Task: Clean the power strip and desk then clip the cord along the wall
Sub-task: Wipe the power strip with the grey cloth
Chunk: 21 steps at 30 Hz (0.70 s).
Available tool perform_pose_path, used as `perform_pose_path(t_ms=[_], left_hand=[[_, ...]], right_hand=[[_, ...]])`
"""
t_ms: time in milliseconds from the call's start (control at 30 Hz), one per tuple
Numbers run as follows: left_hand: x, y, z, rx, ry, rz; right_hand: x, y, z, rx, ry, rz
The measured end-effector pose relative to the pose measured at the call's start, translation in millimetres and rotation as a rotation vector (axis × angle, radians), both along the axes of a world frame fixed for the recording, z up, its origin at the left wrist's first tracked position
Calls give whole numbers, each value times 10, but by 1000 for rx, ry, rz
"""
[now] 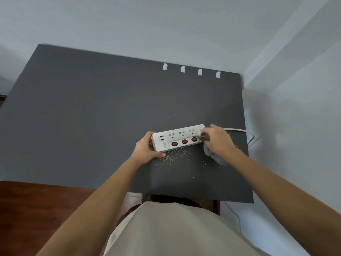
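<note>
Left hand point(145, 148) fingers grip the white plastic three-switch power strip point(178, 137) on the dark grey surface point(83, 117); right hand point(217, 140) fingers clutch a grey cloth point(215, 156) against its end, amid scattered pale debris point(173, 157)

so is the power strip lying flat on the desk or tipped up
Tipped up. The power strip is tilted, socket face toward the camera, its far edge raised off the desk; the left hand steadies its end.

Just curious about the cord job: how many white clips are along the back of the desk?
4, in a row at the desk's back edge, right of centre: first clip, second clip, third clip, fourth clip. None seems hidden.
</note>
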<state>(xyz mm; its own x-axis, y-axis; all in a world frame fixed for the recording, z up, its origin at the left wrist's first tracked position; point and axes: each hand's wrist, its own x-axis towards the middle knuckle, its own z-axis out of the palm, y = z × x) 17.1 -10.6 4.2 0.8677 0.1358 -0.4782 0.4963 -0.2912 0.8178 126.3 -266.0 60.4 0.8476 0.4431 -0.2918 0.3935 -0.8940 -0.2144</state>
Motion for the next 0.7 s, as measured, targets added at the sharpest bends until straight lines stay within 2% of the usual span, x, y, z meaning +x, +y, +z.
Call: perform_pose_path(t_ms=[100, 167, 233, 367, 467, 600, 700], left_hand=[[2, 9, -4, 11, 9, -7], [13, 5, 23, 19, 8, -13], [25, 1, 37, 22, 1, -14], [27, -10, 68, 24, 6, -18], [17, -21, 74, 25, 9, -8], [12, -33, 111, 26, -1, -9], [-5, -41, 115, 24, -1, 2]], right_hand=[[82, 116, 43, 94, 13, 75], [74, 268, 42, 17, 54, 212], [77, 340, -25, -60, 15, 318], [176, 295, -85, -94, 10, 369], [273, 269, -51, -97, 74, 239], [404, 269, -40, 19, 213, -36], [478, 280, -29, -3, 245, -92]])
